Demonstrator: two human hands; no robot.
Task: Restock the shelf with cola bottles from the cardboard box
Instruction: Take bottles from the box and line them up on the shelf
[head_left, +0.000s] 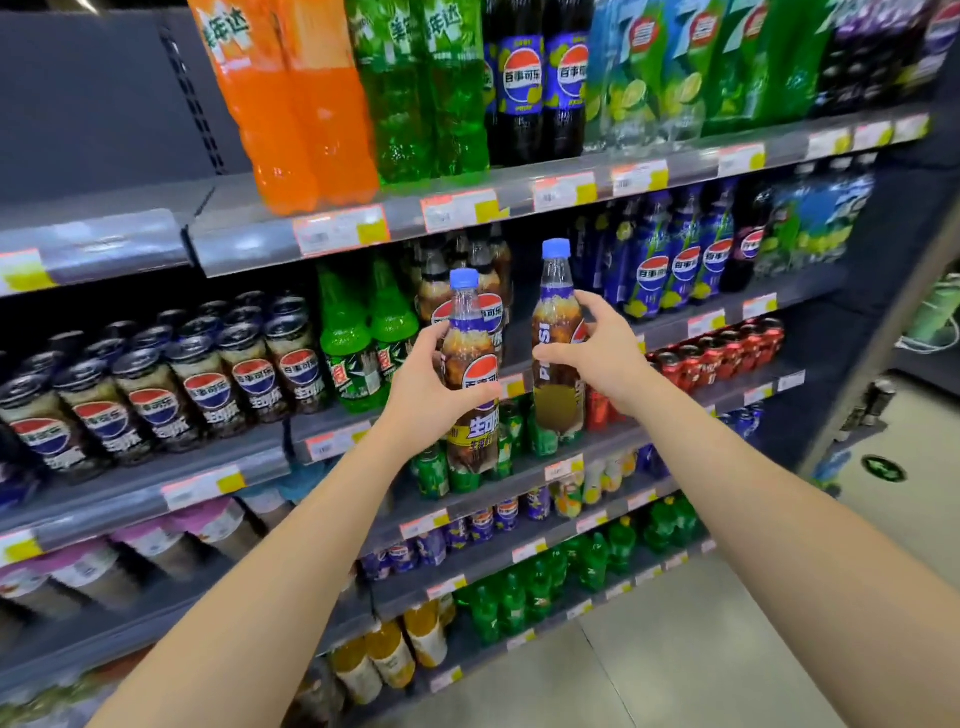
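Cola bottles: gripping one (470, 364) in my left hand (426, 400), another (557, 338) in my right hand (605, 358), fingers closed, raising toward shelf (519, 387) gap. Neither placed; cardboard box out of view.

One head-worn wide-angle view looks forward and slightly down, close to the grey metal drinks shelving (249, 244), which recedes from near left to far right.
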